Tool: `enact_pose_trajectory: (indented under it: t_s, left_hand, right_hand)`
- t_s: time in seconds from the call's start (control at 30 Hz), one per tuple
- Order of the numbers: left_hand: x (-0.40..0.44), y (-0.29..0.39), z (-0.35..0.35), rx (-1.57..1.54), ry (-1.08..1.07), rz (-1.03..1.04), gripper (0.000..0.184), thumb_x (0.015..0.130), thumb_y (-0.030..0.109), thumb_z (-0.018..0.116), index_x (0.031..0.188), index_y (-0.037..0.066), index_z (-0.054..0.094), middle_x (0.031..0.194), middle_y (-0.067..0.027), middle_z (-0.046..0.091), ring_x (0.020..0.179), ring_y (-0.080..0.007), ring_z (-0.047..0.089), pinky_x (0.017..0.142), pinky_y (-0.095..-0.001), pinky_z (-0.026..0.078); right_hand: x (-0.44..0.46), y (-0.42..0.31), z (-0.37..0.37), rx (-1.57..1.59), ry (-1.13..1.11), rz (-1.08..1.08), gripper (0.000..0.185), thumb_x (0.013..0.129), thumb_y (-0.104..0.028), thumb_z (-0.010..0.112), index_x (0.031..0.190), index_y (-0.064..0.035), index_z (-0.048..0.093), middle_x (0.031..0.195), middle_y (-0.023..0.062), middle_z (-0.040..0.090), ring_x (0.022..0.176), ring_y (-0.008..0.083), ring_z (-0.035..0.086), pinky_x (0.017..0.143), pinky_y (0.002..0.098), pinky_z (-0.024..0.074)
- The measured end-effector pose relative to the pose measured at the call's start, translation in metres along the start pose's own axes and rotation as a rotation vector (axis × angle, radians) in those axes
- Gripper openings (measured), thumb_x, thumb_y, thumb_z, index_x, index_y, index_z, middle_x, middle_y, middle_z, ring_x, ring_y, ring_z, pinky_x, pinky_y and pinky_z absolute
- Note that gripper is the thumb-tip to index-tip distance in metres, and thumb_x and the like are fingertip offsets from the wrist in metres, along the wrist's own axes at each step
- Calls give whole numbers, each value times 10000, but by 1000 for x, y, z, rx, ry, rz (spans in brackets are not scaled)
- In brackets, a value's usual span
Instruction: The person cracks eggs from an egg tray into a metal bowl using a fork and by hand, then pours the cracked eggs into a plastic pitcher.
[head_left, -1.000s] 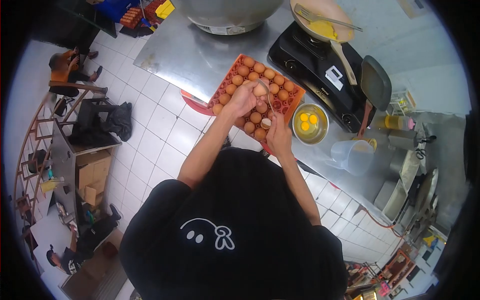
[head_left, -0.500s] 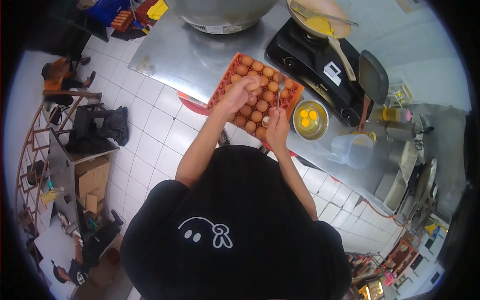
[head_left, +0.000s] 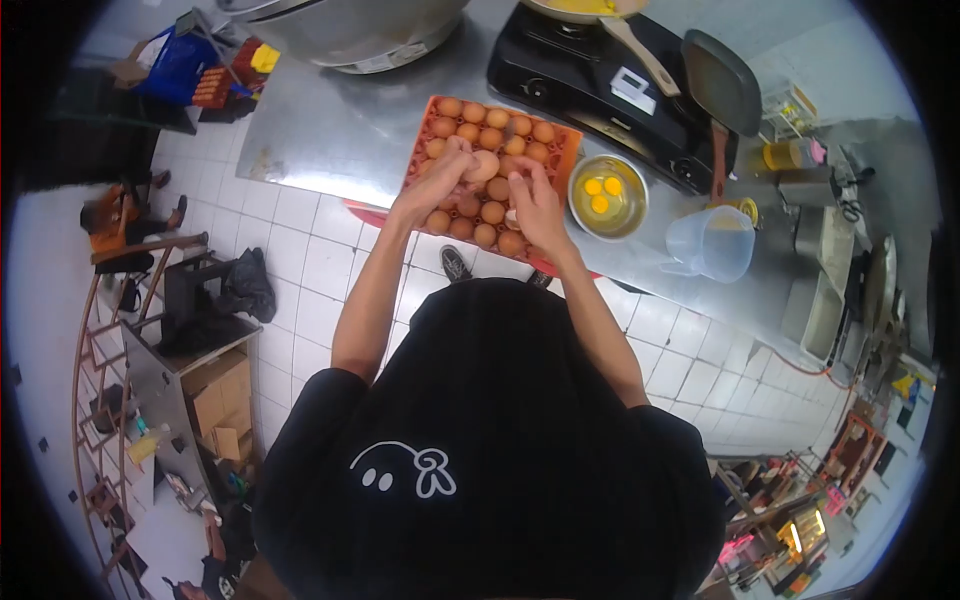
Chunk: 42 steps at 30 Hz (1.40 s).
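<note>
My left hand (head_left: 436,188) is closed on a brown egg (head_left: 484,166), held above the orange egg tray (head_left: 568,146). My right hand (head_left: 538,208) is at the tray's right half, fingers pinched round a fork, which is blurred and hard to make out now. Brown eggs (head_left: 497,118) fill much of the tray under both hands. Just right of the tray stands a metal bowl (head_left: 641,203) with three egg yolks (head_left: 597,203) in clear egg white. A pale bit of eggshell (head_left: 511,217) shows by my right hand.
A black gas stove (head_left: 590,95) lies behind the bowl, with a frying pan (head_left: 590,8) on it and a square dark pan (head_left: 722,85) beside it. A clear plastic jug (head_left: 712,243) stands right of the bowl. A large metal pot (head_left: 350,35) occupies the back left.
The view has shifted, moving the tray and bowl up and left. The fork, clearly raised in my right hand before, is now blurred and closer to the egg in my left hand.
</note>
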<state>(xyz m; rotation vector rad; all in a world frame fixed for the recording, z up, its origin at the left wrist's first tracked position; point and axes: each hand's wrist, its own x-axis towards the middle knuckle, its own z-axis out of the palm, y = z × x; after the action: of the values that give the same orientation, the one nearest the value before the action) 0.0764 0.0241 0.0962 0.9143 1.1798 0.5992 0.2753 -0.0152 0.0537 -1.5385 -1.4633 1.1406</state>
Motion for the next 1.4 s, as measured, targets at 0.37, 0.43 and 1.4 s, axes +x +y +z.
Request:
enact_pose_trajectory:
  t_s: [0.37, 0.43, 1.4]
  left_hand:
    - [93, -3, 164, 602, -504, 242, 510, 933, 493, 512, 1067, 4, 459, 982, -40, 368, 895, -175, 450, 837, -316, 409]
    - [116, -19, 184, 616, -584, 209, 521, 931, 491, 487, 1015, -23, 465, 1003, -78, 365, 941, -192, 445, 882, -340, 386]
    - [121, 13, 201, 1144, -500, 433, 502, 971, 287, 575, 1345, 34, 357, 1319, -241, 530, 1186, -418, 579, 967, -442, 463]
  right_hand:
    - [-23, 51, -163, -333, -175, -112, 432, 991, -232, 483, 1389, -99, 382, 1136, 248, 656, 1027, 419, 654, 874, 488, 496]
    - [-26, 60, -176, -426, -193, -63, 422, 986, -229, 476, 1371, -90, 373, 1124, 256, 658, 1005, 443, 653, 856, 511, 497]
    - [-34, 77, -204, -575, -31, -211, 402, 979, -257, 510, 1332, -110, 386, 1241, 259, 578, 919, 466, 662, 782, 566, 534]
